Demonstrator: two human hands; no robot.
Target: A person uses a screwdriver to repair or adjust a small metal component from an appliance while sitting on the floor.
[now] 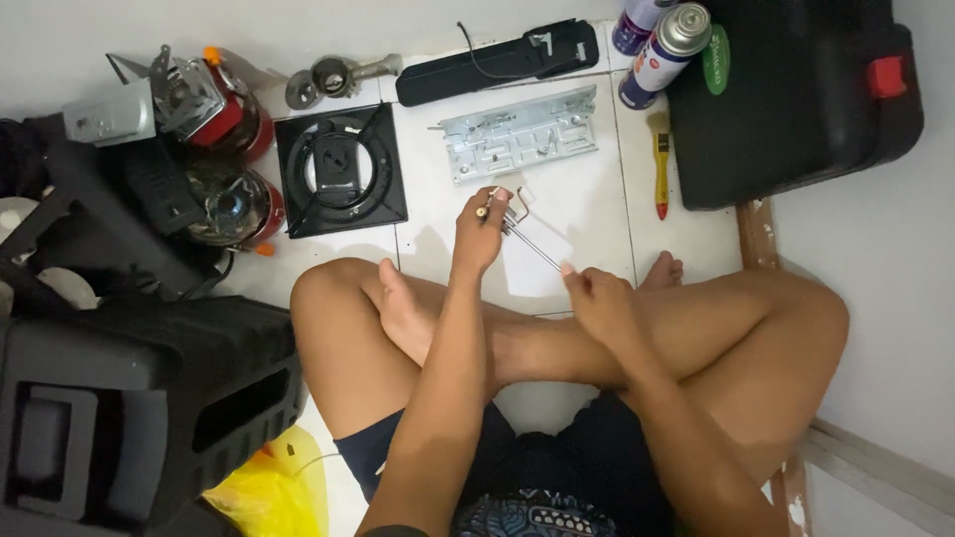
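Black plastic case, lower left of frame (129,398): lies on the floor, with a yellow plastic bag (269,492) just beside its lower right corner.
Red round burner parts, upper left (224,124): two red-bodied pieces, one above the other, beside a grey metal box (109,114).
Black square burner plate with round opening (340,169): flat on the white tiled floor (587,189), left of centre.
Left hand (479,234): closed, pinching the upper end of the thin bent metal rod (527,242), with a small brass-coloured tip showing above the fingers.
Thin bent metal rod: held in the air at the centre of the frame, slanting down to the right, above the crossed legs.
Grey perforated metal bracket (519,134): on the floor just above the left hand.
Right hand (602,303): closed, fingertips gripping the lower end of the rod.
Yellow-handled brush (661,164): on the floor, right of the bracket.
Two spray cans, top right of centre (667,50): lying against a large black case (796,99).
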